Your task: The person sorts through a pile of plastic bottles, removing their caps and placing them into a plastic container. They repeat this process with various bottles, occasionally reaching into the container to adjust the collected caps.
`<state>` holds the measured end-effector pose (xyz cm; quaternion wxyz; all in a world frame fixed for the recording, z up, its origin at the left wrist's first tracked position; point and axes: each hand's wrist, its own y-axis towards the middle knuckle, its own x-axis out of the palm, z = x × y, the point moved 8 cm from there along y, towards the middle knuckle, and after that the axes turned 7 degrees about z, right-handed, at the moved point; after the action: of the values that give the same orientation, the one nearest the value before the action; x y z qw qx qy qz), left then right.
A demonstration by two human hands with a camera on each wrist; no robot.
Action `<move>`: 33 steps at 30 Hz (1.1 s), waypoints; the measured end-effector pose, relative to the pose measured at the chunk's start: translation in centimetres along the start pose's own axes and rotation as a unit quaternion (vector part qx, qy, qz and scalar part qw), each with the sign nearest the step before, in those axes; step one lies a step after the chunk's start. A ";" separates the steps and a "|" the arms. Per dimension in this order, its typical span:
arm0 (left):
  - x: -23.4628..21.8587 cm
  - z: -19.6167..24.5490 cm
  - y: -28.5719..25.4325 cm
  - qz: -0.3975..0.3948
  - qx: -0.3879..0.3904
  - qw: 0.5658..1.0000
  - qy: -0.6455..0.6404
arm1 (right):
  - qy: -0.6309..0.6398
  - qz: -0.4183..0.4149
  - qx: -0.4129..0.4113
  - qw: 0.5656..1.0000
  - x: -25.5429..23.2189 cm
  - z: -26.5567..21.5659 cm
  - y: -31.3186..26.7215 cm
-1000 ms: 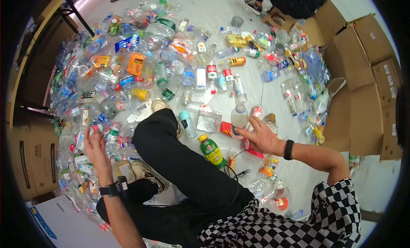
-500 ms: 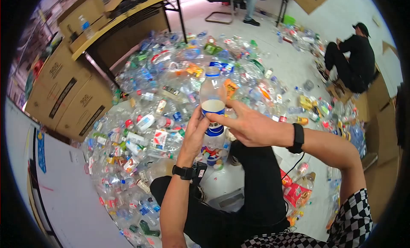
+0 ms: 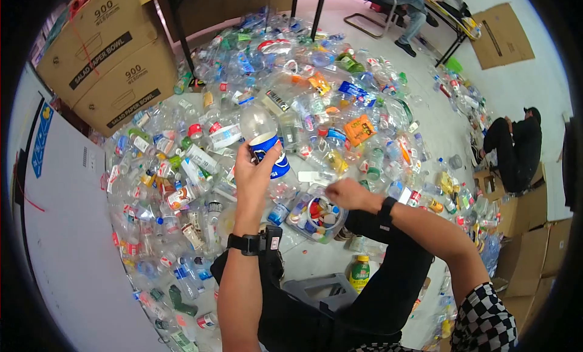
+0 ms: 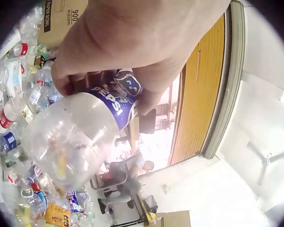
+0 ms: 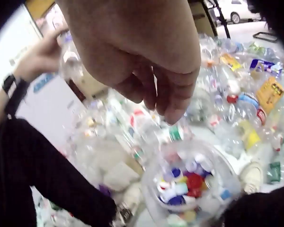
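Observation:
My left hand [image 3: 254, 179] grips a clear plastic bottle [image 3: 258, 124] round its blue label, holding it tilted above the heap. In the left wrist view the hand [image 4: 132, 42] covers part of the PEPSI label, and the clear bottle [image 4: 71, 137] extends to the lower left. My right hand [image 3: 349, 195] is off the bottle, beside and above a clear container [image 3: 299, 220] of coloured caps. In the right wrist view its fingers [image 5: 176, 97] bend downward above the container [image 5: 154, 203]; whether a small thing is between the fingertips is hidden.
Loose plastic bottles [image 3: 200, 158] cover the floor on the left and ahead. A grey tray-like object [image 3: 322, 290] and a green bottle with a yellow cap [image 3: 359, 273] are near my legs. Cardboard boxes [image 3: 124, 73] stand at the back left; a seated person [image 3: 516, 148] is at the right.
Both hands were on the bottle half a second ago. The right hand has let go and moved right, over the caps container; the left hand keeps its grip. The head view has shifted.

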<state>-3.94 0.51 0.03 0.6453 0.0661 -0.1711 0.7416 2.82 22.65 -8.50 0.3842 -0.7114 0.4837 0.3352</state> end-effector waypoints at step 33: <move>-0.3 0.8 3.3 0.046 -0.018 0.998 0.048 | -0.294 -0.433 -0.124 0.843 25.0 9.0 -0.4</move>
<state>-7.21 -0.38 0.17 0.6190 0.0110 -0.1559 0.7697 9.94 19.85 -33.98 0.5228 -0.7585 -0.0548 0.3851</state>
